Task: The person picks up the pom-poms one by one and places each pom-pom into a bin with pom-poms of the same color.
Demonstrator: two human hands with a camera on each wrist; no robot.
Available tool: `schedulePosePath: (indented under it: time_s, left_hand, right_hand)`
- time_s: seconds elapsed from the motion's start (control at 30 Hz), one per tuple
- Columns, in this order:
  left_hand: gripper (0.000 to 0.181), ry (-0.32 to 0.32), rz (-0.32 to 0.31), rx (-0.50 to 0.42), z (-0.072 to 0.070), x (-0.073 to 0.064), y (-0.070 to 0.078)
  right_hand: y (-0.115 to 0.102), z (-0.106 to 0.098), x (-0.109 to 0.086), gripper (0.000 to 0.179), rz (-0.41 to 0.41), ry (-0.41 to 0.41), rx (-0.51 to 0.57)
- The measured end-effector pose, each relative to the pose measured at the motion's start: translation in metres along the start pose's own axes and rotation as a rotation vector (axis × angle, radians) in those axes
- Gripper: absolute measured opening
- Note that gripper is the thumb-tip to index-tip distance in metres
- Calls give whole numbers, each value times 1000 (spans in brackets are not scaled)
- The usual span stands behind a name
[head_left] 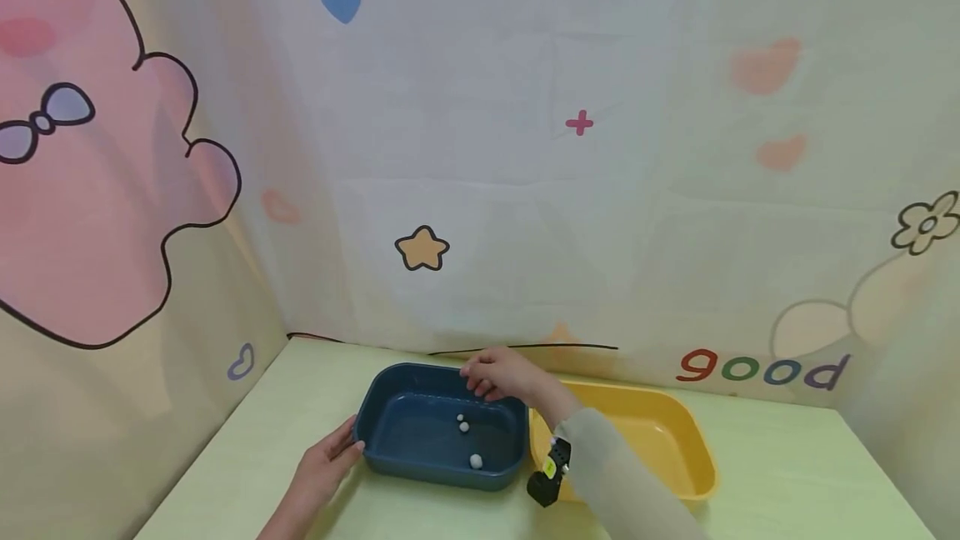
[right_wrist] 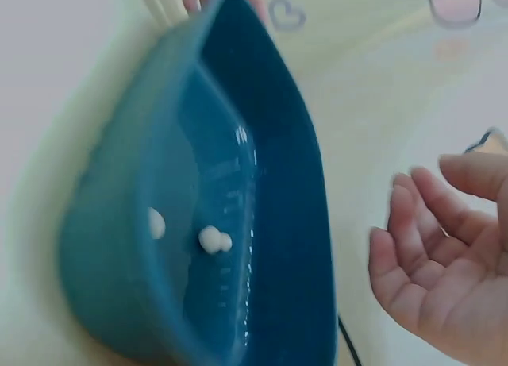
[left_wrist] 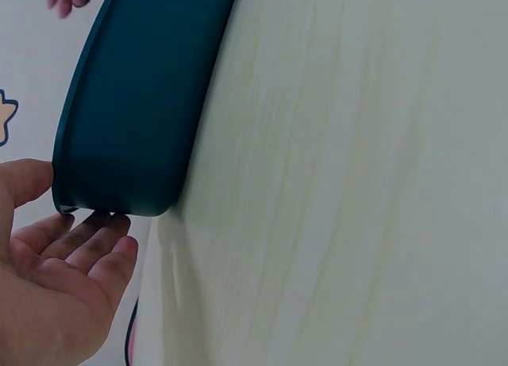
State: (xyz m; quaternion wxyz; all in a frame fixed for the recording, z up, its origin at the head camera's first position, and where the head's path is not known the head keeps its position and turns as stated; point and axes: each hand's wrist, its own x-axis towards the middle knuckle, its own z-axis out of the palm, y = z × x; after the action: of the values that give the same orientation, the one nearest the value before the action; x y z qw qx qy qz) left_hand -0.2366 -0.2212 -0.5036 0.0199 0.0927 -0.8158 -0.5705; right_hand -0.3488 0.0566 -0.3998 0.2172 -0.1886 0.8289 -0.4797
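Note:
A dark blue plastic basin stands on the table with three small white balls inside. Two of them, one being the ball, lie close together, and the largest ball is by the front wall. My left hand grips the basin's left end. In the left wrist view its thumb is at the rim and its fingertips touch the outer wall. Over the basin's back right rim hovers my right hand, its fingers loosely bent and holding nothing.
A yellow basin stands right beside the blue one, partly covered by the right sleeve. A black wrist camera is strapped to the right wrist. Behind the pale green table hangs a printed cloth.

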Motion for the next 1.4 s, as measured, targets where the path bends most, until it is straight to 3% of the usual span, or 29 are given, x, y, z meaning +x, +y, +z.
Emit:
schedulePosePath:
  time_s: [0.17,0.33,0.6,0.83,1.0,1.17,1.4]
  left_hand:
    - [55,-8,-19,13,-2,-1,-1]
    - [56,-19,-22,29,-1,1,0]
    - [56,-31,-21,32,3,3,2]
    - [59,-40,-29,64,1,4,-1]
    - [59,-46,-18,63,-2,3,1]
    - [59,-50,-37,60,-4,1,2]
    - [59,-57,-48,53,-1,3,1]
  right_hand:
    - [1,9,-31,30,-92,75,52]
    - [4,14,-64,30,-113,122,137]
    - [21,19,-107,34,-143,88,321]
    - [42,32,-132,41,-127,51,329]
    - [54,40,-143,37,-57,44,327]
    - [72,48,-145,30,-18,16,243]
    - [139,58,-119,26,35,-67,181]
